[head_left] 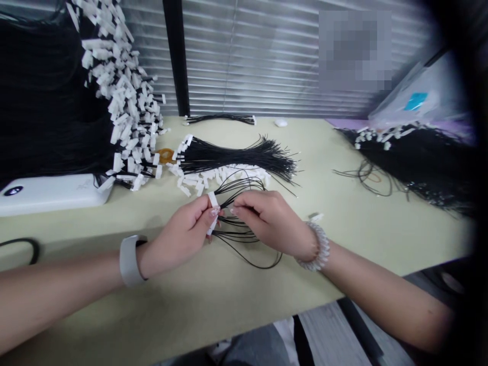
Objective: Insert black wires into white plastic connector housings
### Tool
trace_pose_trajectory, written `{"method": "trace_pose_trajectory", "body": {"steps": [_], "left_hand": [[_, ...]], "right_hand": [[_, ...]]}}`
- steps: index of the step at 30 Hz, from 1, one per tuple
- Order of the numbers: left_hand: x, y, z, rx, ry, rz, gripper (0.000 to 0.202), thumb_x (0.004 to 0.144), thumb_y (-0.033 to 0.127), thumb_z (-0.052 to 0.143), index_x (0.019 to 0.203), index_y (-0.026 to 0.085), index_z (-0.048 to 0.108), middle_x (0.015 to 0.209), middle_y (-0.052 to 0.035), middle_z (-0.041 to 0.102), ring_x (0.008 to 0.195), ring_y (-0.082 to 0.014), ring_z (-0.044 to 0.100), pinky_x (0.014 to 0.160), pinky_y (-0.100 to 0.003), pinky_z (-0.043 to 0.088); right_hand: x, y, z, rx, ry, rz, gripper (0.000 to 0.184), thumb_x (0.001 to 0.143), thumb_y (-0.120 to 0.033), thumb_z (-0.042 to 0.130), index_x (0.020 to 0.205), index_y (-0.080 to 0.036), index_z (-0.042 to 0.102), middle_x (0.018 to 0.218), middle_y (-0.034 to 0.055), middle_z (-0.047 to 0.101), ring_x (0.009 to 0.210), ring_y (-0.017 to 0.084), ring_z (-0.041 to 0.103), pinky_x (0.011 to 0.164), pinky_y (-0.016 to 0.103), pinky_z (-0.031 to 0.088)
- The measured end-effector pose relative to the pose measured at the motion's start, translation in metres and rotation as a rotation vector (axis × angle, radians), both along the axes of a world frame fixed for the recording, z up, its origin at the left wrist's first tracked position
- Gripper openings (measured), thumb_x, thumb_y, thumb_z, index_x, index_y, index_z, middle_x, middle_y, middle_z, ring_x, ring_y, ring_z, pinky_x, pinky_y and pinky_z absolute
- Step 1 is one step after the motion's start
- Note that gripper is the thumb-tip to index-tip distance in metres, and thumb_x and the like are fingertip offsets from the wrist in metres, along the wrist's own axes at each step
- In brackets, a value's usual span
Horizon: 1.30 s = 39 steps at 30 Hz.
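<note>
My left hand [186, 231] is closed in a pinch on white connectors [213, 201] from which thin black wires [244, 236] loop out over the pale green table [236, 300]. My right hand [267, 218] is closed too, its fingertips gripping those black wires right beside the connectors. A white band sits on my left wrist, a beaded bracelet on my right. Just behind the hands lies a bundle of black wires with white connectors [232, 157].
A large heap of wired white connectors [125, 96] hangs at the left above a white power bank [49, 193]. Another black wire pile [415, 157] lies at the right. A short wire set [221, 119] rests by the window blinds. An orange tape ring [165, 155] lies nearby.
</note>
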<state>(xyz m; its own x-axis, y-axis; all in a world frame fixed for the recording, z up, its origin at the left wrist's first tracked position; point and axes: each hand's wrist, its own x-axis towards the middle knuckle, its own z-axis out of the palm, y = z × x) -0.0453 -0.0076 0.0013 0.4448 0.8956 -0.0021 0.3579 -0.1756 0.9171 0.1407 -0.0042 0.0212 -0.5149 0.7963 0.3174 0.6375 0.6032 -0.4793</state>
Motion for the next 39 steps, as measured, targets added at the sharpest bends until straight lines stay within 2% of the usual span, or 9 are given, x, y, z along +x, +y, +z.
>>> {"method": "trace_pose_trajectory", "body": {"steps": [8, 16, 22, 25, 29, 31, 34, 37, 39], "left_hand": [[0.0, 0.002, -0.002, -0.001, -0.026, 0.015, 0.024, 0.089, 0.036, 0.032, 0.075, 0.019, 0.042, 0.064, 0.0027, 0.045, 0.057, -0.0114, 0.045, 0.053, -0.025, 0.04], [0.001, 0.0, -0.002, 0.049, 0.017, -0.047, 0.024, 0.089, 0.034, 0.032, 0.073, 0.019, 0.043, 0.064, 0.0015, 0.047, 0.058, -0.0125, 0.046, 0.053, -0.026, 0.039], [0.001, 0.002, -0.002, -0.005, -0.035, -0.048, 0.023, 0.088, 0.033, 0.033, 0.073, 0.019, 0.042, 0.064, 0.0022, 0.045, 0.057, -0.0122, 0.046, 0.051, -0.025, 0.039], [0.001, 0.001, 0.0, -0.003, -0.052, -0.001, 0.024, 0.089, 0.035, 0.032, 0.073, 0.019, 0.041, 0.062, 0.0031, 0.044, 0.055, -0.0112, 0.044, 0.051, -0.025, 0.039], [0.0, -0.004, -0.001, -0.056, -0.086, -0.036, 0.026, 0.088, 0.039, 0.033, 0.072, 0.02, 0.041, 0.063, 0.0026, 0.044, 0.054, -0.011, 0.045, 0.05, -0.024, 0.04], [0.001, -0.006, -0.003, -0.125, -0.13, -0.057, 0.027, 0.087, 0.042, 0.035, 0.073, 0.02, 0.042, 0.065, 0.0026, 0.043, 0.053, -0.0107, 0.046, 0.05, -0.025, 0.042], [0.003, -0.007, -0.004, -0.273, -0.198, -0.033, 0.026, 0.085, 0.044, 0.038, 0.077, 0.02, 0.044, 0.067, 0.003, 0.045, 0.052, -0.0101, 0.051, 0.05, -0.025, 0.042], [0.004, -0.001, 0.003, -0.394, -0.289, 0.037, 0.025, 0.085, 0.043, 0.041, 0.081, 0.019, 0.046, 0.065, 0.0033, 0.048, 0.051, -0.0099, 0.053, 0.052, -0.026, 0.041], [0.002, 0.005, 0.014, -0.431, -0.373, 0.074, 0.021, 0.085, 0.039, 0.044, 0.084, 0.018, 0.048, 0.068, 0.0014, 0.052, 0.056, -0.0112, 0.055, 0.056, -0.027, 0.042]], "right_hand": [[-0.002, -0.002, -0.006, 0.158, -0.013, -0.051, 0.018, 0.087, -0.019, 0.039, 0.087, -0.015, 0.057, 0.078, 0.0022, 0.056, 0.072, 0.01, 0.049, 0.066, 0.023, 0.037], [-0.004, -0.006, -0.01, 0.496, -0.321, -0.11, 0.02, 0.085, -0.022, 0.041, 0.071, -0.019, 0.055, 0.071, 0.0027, 0.046, 0.065, 0.013, 0.037, 0.052, 0.026, 0.024], [-0.008, -0.006, -0.007, 0.524, -0.374, -0.079, 0.016, 0.083, -0.021, 0.041, 0.075, -0.023, 0.055, 0.071, 0.0029, 0.047, 0.066, 0.015, 0.037, 0.054, 0.028, 0.024], [-0.002, -0.001, 0.0, 0.492, -0.304, -0.059, 0.016, 0.083, -0.023, 0.043, 0.077, -0.019, 0.057, 0.078, 0.0048, 0.052, 0.073, 0.016, 0.043, 0.063, 0.03, 0.034], [0.003, 0.005, 0.004, 0.536, -0.25, 0.04, 0.034, 0.078, -0.018, 0.046, 0.111, -0.015, 0.052, 0.111, 0.0111, 0.052, 0.1, 0.023, 0.044, 0.089, 0.041, 0.033], [0.005, 0.007, 0.005, 0.556, -0.279, 0.056, 0.038, 0.077, -0.013, 0.045, 0.115, -0.017, 0.051, 0.099, 0.0085, 0.058, 0.094, 0.021, 0.048, 0.092, 0.044, 0.031], [0.018, 0.011, 0.016, 0.531, -0.07, -0.051, 0.025, 0.075, -0.011, 0.046, 0.094, -0.021, 0.059, 0.073, 0.0033, 0.059, 0.074, 0.017, 0.051, 0.078, 0.037, 0.039], [0.05, 0.017, 0.039, 0.487, 0.392, -0.278, 0.012, 0.08, -0.017, 0.043, 0.08, -0.021, 0.055, 0.077, 0.0034, 0.059, 0.072, 0.016, 0.053, 0.068, 0.031, 0.042], [0.08, 0.025, 0.054, 0.459, 0.703, -0.418, 0.02, 0.087, -0.031, 0.035, 0.079, -0.021, 0.051, 0.08, 0.0033, 0.056, 0.077, 0.016, 0.054, 0.071, 0.032, 0.044]]}}
